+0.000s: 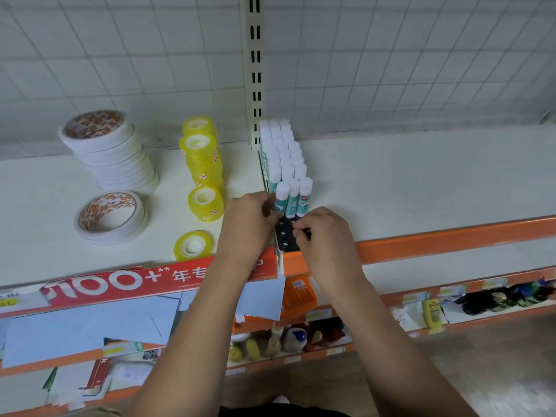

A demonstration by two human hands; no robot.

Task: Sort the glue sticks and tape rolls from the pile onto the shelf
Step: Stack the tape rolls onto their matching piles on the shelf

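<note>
**Inspector:** Fingers first. Left hand (pixel 249 219)?

**Assistant:** Its fingers (pixel 272 216) are curled together, thumb and fingertips pinching the foot of the front-left glue stick (pixel 282 197). The knuckles hide the exact contact.

**Inspector:** Right hand (pixel 326 236)?

**Assistant:** Its fingers (pixel 298 233) are curled in tight, clamped on the right edge of the black tray (pixel 285 239), a perforated holder at the front lip of the shelf (pixel 421 182).

**Inspector:** Surroundings, near to far.

**Assistant:**
- Below the hands are lower shelves (pixel 285 338) with mixed goods, too blurred to name.
- A red printed strip (pixel 120 281) runs along the shelf's left front edge, and an orange rail (pixel 451 239) along the right.
- The glue sticks (pixel 285 164) stand upright in the tray in rows of three, white caps up, running back to the slotted upright (pixel 255 70).
- Left of them are yellow tape rolls: one lying flat (pixel 194 245) at the front, a short stack (pixel 206 203) behind it, then a taller stack (pixel 201 155).
- Further left is white tape: a low stack (pixel 109 216) and a tall leaning stack (pixel 108 149).
- A wire grid (pixel 120 55) backs the shelf.

**Inspector:** Obstructions?

**Assistant:** The left hand covers the tray's front-left corner.

**Inspector:** Pose?

**Assistant:** Both bare forearms reach up and forward, converging on the tray. The backs of the hands face the camera, left hand slightly higher.
</note>
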